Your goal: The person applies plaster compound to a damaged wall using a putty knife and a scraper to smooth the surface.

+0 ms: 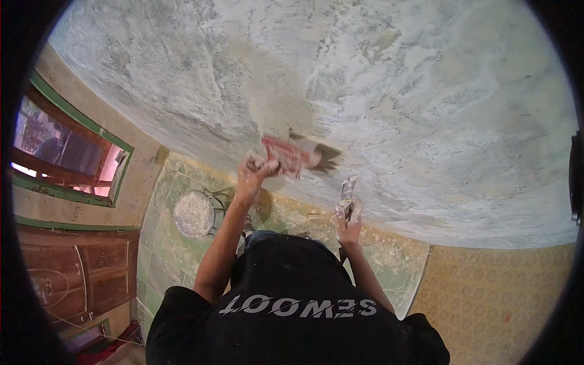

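My left hand (pixel 260 172) is closed on a red, plaster-smeared trowel (pixel 287 156), blurred by motion. The trowel is up close to the grey-white plastered wall (pixel 401 115), and a dark shadow falls beside it; whether it touches the wall I cannot tell. Lower and to the right, my right hand (pixel 349 220) grips a putty knife (pixel 348 187) with its blade pointing up toward the wall. White plaster coats the fingers of both hands. A damp, beige-grey patch runs up the wall above the trowel.
A round stool (pixel 194 214) with a plaster-crusted top stands left of my left forearm on the green tiled floor (pixel 159 249). Farther left are a green-framed window (pixel 70 143) and a brown wooden door (pixel 91 274). A yellow patterned surface (pixel 493 298) lies at the lower right.
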### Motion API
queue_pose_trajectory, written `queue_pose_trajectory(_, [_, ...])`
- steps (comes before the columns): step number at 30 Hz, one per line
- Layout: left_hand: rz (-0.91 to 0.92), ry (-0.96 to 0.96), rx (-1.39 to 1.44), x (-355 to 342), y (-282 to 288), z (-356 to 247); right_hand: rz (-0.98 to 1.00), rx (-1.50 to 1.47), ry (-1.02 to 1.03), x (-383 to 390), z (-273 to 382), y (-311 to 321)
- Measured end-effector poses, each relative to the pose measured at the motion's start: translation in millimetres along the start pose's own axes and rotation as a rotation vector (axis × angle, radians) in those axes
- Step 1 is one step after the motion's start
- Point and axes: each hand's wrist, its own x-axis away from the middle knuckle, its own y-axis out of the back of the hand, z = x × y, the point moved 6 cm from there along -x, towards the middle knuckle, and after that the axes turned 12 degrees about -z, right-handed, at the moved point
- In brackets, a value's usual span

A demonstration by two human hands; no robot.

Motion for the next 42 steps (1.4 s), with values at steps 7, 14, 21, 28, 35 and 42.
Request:
queue_pose_trajectory(7, [0.025,0.123,-0.556,-35,65,89,0.062,0.004,-0.022,-8,24,-36])
queue_pose_trajectory(14, [0.386,0.094,-0.117,3,37,57,-0.017,0.125,0.05,-8,42,-55])
queue_pose_trajectory(21, [0.131,-0.138,-0.058,-30,0,8,-0.172,-0.097,-0.01,-8,53,-29])
queue_pose_trajectory(28, [0.005,0.322,-0.407,-1,67,126,-0.245,-0.092,-0.093,22,42,-6])
queue_pose_trajectory(35, [0.302,-0.256,-0.356,-4,-14,52,-0.31,-0.119,-0.131,37,19,10])
queue_pose_trajectory(42, [0.026,-0.005,-0.168,-13,-31,102,-0.267,-0.079,-0.099,20,20,25])
